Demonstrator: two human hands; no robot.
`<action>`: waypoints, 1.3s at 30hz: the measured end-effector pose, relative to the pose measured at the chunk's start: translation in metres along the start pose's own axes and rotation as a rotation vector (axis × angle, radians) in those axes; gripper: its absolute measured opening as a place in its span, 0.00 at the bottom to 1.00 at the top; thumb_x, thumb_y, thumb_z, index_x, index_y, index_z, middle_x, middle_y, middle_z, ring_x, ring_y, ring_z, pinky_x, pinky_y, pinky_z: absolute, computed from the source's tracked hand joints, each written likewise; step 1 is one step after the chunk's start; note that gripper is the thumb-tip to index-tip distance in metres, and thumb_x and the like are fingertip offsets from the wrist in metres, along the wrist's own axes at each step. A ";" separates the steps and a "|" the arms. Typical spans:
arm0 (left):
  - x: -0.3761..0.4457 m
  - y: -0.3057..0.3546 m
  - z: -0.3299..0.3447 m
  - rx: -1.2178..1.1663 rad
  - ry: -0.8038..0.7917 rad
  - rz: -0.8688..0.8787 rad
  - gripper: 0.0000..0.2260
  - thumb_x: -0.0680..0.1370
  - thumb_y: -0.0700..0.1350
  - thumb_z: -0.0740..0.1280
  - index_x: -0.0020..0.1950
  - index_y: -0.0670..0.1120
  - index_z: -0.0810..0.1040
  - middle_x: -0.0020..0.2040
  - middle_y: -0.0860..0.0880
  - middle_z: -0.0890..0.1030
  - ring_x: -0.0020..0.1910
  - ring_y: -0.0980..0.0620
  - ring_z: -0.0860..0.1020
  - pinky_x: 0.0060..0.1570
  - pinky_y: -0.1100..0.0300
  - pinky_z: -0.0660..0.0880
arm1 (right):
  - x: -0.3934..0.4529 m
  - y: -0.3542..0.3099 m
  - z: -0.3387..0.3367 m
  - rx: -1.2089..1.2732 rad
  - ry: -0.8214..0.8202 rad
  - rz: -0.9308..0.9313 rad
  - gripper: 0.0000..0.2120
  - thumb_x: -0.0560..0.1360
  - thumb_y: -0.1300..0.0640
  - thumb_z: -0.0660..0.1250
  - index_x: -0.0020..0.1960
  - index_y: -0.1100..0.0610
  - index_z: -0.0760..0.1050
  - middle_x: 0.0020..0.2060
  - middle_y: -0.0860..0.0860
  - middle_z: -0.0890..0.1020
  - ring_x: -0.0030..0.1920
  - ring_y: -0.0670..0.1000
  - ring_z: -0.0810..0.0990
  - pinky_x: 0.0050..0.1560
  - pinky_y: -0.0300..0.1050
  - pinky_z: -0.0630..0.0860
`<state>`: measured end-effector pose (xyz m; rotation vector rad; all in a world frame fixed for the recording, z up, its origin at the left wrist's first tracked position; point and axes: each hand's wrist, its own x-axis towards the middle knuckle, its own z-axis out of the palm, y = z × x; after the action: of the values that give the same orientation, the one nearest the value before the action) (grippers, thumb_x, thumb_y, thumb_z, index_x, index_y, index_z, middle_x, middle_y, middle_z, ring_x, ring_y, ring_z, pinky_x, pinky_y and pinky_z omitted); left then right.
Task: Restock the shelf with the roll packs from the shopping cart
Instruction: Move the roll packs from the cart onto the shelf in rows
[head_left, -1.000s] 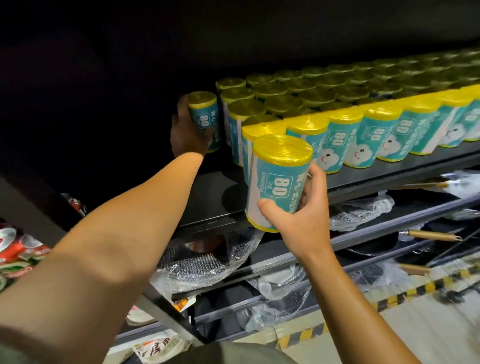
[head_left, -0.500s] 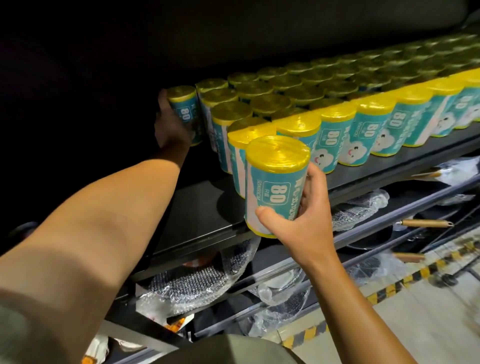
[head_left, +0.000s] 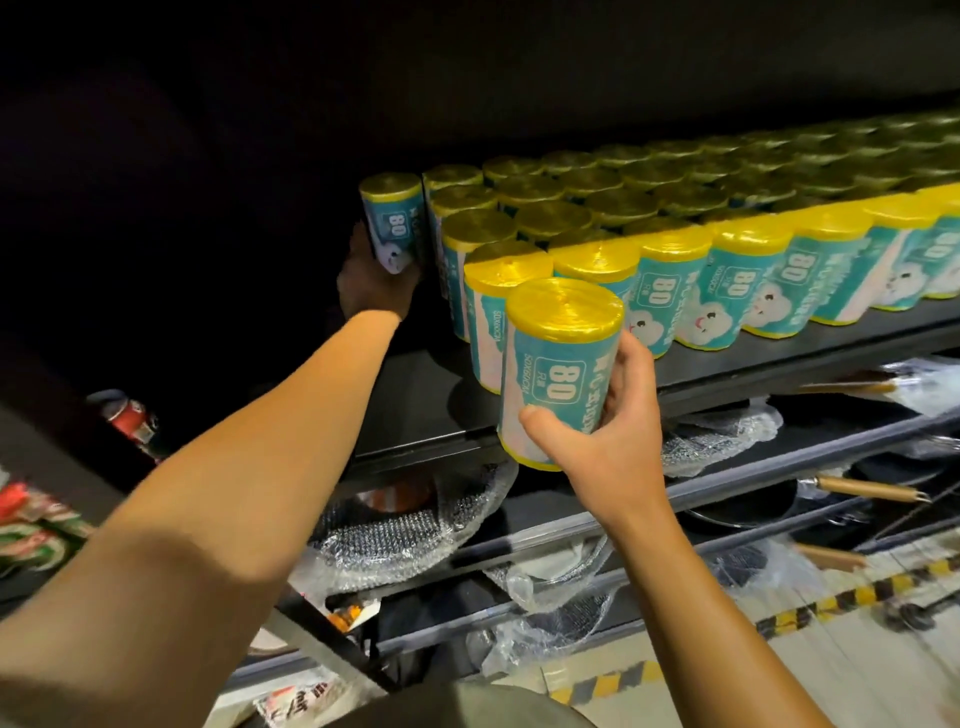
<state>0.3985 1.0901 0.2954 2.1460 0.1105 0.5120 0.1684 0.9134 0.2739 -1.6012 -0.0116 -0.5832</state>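
Dim store aisle, dark shelving, tiled floor with a yellow-black hazard strip (head_left: 810, 608) at lower right. Far left edge I see red-green packets (head_left: 31, 530) and a red can (head_left: 130, 415) on a neighbouring unit. Moving right, upper-centre-left: my left hand (head_left: 371, 278) grips the base of a teal roll pack (head_left: 393, 228), fingers wrapped under it, pack tilted slightly and just beside the back-left corner of the block. I read that as slotting it into the gap at the row's end. Centre: the shelf (head_left: 410, 400) has a bare dark patch at its front-left, likely the next spot to fill. My right hand (head_left: 610, 436) holds a second roll pack (head_left: 558, 369) upright at the shelf's front edge, thumb in front, fingers behind, probably staged for that patch. Right of it, stocked roll packs (head_left: 753, 275) stand upright in tight rows running to the upper right, yellow tops up. Lower shelves (head_left: 727, 483) hold pans in bubble wrap with wooden handles (head_left: 862, 488). Cart isn't visible.
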 end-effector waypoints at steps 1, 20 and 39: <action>-0.013 0.003 -0.007 0.015 0.000 -0.003 0.31 0.77 0.49 0.71 0.78 0.48 0.65 0.71 0.45 0.74 0.69 0.44 0.73 0.64 0.58 0.69 | -0.001 -0.001 -0.002 -0.005 -0.015 0.005 0.38 0.66 0.63 0.77 0.71 0.52 0.65 0.56 0.42 0.80 0.56 0.45 0.83 0.50 0.41 0.81; -0.199 0.043 -0.111 -0.266 -0.063 0.113 0.38 0.69 0.54 0.79 0.75 0.51 0.67 0.63 0.58 0.76 0.63 0.61 0.75 0.63 0.59 0.74 | -0.001 -0.015 0.016 -0.227 -0.519 -0.118 0.36 0.74 0.49 0.73 0.77 0.48 0.61 0.69 0.43 0.74 0.67 0.41 0.73 0.65 0.41 0.72; -0.053 -0.002 -0.030 -0.216 0.057 0.050 0.43 0.68 0.54 0.77 0.79 0.52 0.60 0.69 0.44 0.70 0.65 0.48 0.74 0.64 0.55 0.74 | -0.012 0.075 0.012 -1.052 -0.178 -0.430 0.23 0.79 0.44 0.57 0.68 0.53 0.78 0.67 0.50 0.79 0.70 0.57 0.74 0.74 0.54 0.57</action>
<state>0.3385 1.1002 0.2919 1.9273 0.0316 0.5878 0.1880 0.9191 0.1999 -2.7086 -0.2161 -0.8430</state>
